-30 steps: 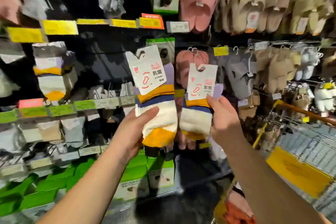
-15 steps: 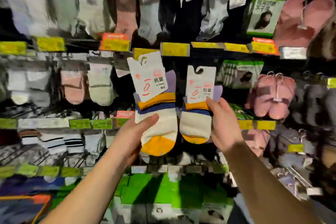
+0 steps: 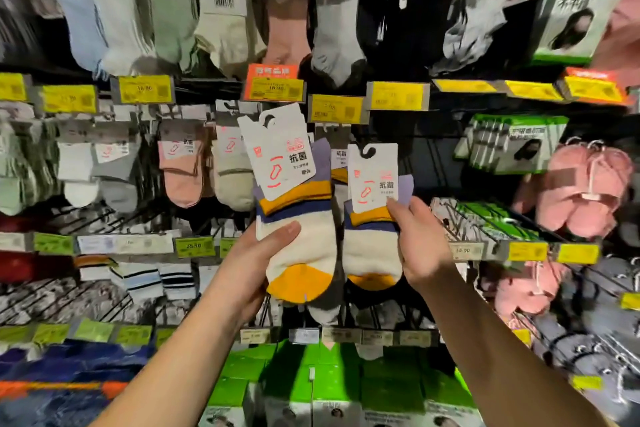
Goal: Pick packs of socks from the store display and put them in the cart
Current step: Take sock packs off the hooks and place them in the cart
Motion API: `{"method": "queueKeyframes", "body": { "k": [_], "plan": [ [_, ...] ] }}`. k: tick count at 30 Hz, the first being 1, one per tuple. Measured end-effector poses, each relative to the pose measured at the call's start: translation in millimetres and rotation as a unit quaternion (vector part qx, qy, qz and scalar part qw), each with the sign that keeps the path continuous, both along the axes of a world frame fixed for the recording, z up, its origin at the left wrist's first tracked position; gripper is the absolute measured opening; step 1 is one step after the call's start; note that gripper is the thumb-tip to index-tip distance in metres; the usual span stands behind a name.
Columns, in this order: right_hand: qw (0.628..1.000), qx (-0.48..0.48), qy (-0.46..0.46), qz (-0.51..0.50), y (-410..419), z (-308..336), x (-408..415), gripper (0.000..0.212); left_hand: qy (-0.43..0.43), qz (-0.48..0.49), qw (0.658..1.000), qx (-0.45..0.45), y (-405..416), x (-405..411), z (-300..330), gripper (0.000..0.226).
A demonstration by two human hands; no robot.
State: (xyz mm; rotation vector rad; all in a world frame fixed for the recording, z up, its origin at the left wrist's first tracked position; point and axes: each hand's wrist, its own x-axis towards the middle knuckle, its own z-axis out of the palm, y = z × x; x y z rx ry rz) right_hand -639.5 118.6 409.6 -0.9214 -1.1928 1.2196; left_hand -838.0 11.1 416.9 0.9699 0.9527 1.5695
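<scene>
Nearest the camera, two packs of socks are being held up side by side in front of the store display. The left pack (image 3: pixel 298 236) is being gripped by the left hand (image 3: pixel 258 265), thumb laid across the cream front and fingers wrapped behind. The right pack (image 3: pixel 372 236) is being pinched at its striped cuff and side by the right hand (image 3: pixel 420 246). Both packs appear to be off their hooks, though the hanger hole of the right card is too close to the rack behind for this to be judged with certainty. The cart is not being shown in this view.

Behind the packs, more socks are hanging on the display pegs (image 3: pixel 187 170), with yellow price tags (image 3: pixel 337 109) above.

If the right pack is being pulled while its card is snagged on a peg, the card could be torn. With the cart out of sight, a blind turn could let a loosely pinched pack slip.
</scene>
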Motion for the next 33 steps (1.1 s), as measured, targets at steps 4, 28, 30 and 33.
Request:
{"method": "queueKeyframes", "body": {
  "k": [4, 28, 30, 33],
  "plan": [
    [1.000, 0.005, -0.030, 0.007, 10.9, -7.7, -5.0, 0.013, -0.008, 0.008, 1.000, -0.006, 7.2, -3.5, -1.0, 0.042],
    [0.999, 0.013, -0.030, 0.040, 70.4, 16.4, -62.4, 0.022, -0.038, 0.036, 0.999, -0.011, 19.8, -36.9, 1.3, 0.042],
    [0.999, -0.007, -0.014, 0.030, 72.4, 16.4, -62.1, 0.020, -0.037, 0.034, 0.999, -0.009, 20.0, -38.3, 1.9, 0.042],
    [0.999, -0.016, -0.019, 0.021, 76.6, 14.8, -65.8, 0.019, -0.033, 0.030, 0.999, -0.007, 19.5, -41.8, 2.6, 0.045]
  ]
}}
